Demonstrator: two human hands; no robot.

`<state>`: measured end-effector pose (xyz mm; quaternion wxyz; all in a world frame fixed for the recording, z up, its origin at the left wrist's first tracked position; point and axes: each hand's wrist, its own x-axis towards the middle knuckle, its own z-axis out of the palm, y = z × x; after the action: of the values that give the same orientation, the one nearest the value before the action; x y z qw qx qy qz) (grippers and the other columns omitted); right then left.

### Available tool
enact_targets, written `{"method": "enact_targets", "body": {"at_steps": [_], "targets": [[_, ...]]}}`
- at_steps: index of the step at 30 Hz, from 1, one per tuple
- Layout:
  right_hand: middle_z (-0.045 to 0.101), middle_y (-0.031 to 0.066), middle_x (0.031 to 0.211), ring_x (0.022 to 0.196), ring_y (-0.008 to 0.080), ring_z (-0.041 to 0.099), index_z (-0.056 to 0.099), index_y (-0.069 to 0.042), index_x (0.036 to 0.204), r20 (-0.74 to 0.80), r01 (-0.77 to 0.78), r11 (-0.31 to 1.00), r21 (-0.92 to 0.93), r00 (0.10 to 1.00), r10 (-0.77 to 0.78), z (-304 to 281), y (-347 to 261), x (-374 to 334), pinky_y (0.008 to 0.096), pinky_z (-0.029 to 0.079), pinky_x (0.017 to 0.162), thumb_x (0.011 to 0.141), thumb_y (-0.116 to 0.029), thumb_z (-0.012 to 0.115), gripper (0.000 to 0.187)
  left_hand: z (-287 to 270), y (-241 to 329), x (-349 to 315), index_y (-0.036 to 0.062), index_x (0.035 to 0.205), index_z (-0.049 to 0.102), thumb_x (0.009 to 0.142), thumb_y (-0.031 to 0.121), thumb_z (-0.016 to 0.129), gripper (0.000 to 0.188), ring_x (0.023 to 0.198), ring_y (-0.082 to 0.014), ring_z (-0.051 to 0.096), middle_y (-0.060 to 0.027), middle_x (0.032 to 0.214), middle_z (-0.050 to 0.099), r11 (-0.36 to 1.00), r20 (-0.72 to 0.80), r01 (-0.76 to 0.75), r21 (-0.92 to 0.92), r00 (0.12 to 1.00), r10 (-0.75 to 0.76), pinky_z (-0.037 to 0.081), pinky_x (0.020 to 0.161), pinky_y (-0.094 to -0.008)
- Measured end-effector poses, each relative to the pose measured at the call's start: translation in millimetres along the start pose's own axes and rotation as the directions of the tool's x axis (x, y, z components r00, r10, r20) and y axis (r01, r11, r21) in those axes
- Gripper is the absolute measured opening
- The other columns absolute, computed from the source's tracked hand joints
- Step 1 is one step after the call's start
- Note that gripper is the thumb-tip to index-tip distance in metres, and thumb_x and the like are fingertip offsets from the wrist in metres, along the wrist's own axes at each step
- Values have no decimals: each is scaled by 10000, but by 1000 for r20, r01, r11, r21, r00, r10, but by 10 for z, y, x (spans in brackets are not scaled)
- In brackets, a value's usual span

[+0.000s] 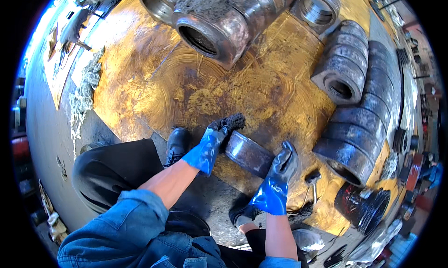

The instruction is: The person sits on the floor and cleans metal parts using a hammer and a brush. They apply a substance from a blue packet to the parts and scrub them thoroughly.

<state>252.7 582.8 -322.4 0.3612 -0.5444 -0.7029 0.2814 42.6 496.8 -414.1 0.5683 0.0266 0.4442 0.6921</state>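
- Saw a broad yellow sheet (140, 81), smeared brown and black, spread over the grey floor.
- Found a thick row of shiny dark steel rings (261, 11) laid end to end by the far edge of the sheet, topped with a grey fibrous clump (205, 4).
- Noted a long curved row of dull dark metal rings (361, 128) along the right edge, beside a shorter row of banded grey metal rings (345, 58).
- Spotted a black-smeared cylindrical container (357, 202) at the near right corner.
- Saw the right hand (280, 167) in a blue rubber glove with a dark-stained palm, fingers pressed together and slightly bent, close against the right end of a short metal ring; could not tell whether gripping.
- Saw the left hand (212, 139), gloved alike, fingers closed around a black crumpled wad, near the ring's left end.
- Found that short, wide, dark metal ring (249, 153) between both hands, over the near edge of the sheet.
- Noticed a small dark-headed tool with a pale handle (313, 184) right of the right hand.
- Saw the black crumpled wad (236, 121) just beyond the ring's upper left rim.
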Motion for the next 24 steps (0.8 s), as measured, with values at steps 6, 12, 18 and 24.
{"method": "enact_targets", "body": {"at_steps": [6,12,18,24], "targets": [[706,180,941,820,293,668,674,54,1178,-157,164,986,36,975,-157,72,98,-27,411,543,787,1060,-350,496,457,796,415,-555,-62,1174,661,952,-94,483,286,1121,-306,707,-194,1162,718,807,-250,-8,-590,953,-173,603,968,-407],[628,133,1302,1160,206,603,487,-15,1429,115,-270,692,670,958,262,-134,333,-121,382,494,1026,1079,-416,522,534,1477,-27,-1078,131,1148,688,915,122,607,247,1158,-299,626,-94,1285,658,282,551,-705,651,694,464,550,935,-408],[630,152,1379,1242,299,604,549,-41,1417,187,-443,459,770,844,503,-896,589,-74,458,443,1086,954,-603,628,732,1249,595,-1007,173,1186,701,783,298,729,423,1256,-316,589,-93,1340,636,-465,866,-731,499,443,233,524,961,-450],[660,156,1334,1186,273,638,553,-47,1421,111,-328,511,795,906,409,-1575,534,279,426,472,1040,986,-552,623,670,1110,526,-963,98,1157,705,756,183,776,416,1213,-356,598,-166,1264,648,-421,822,-709,566,522,228,516,986,-468]]}}
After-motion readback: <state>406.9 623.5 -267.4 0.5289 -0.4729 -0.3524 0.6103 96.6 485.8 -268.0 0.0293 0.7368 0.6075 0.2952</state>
